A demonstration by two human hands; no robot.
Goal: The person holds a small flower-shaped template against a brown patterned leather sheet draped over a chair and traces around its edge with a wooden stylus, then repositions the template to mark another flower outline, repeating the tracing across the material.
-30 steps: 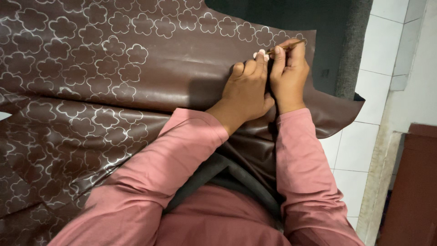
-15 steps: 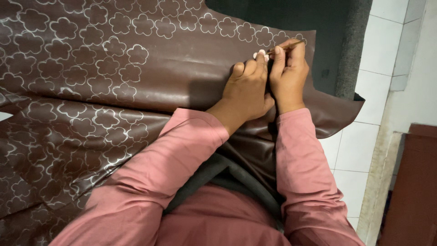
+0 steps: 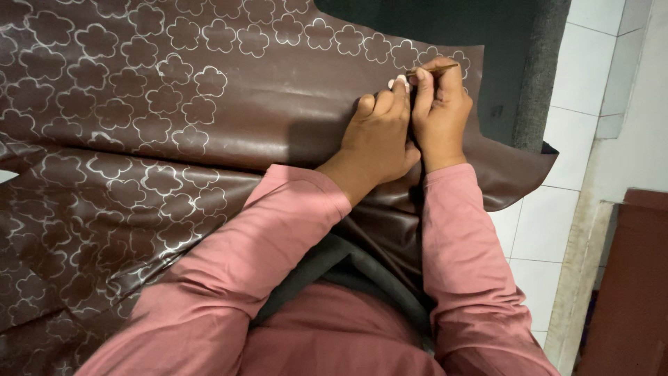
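Note:
A large brown leather-like sheet (image 3: 278, 118) lies spread over a dark table, covered with white outlined flower shapes. My right hand (image 3: 440, 115) grips a thin pen-like marking tool (image 3: 435, 69) near the sheet's far right corner, tip against the sheet. My left hand (image 3: 379, 136) rests right beside it, fingers curled and pressing on the sheet, touching the right hand. What lies under the fingers is hidden. Both arms wear pink sleeves.
A dark grey table surface (image 3: 508, 42) shows beyond the sheet's far edge. White floor tiles (image 3: 557, 209) run along the right. A dark red-brown object (image 3: 633, 292) stands at the lower right. The sheet's front part drapes over my lap.

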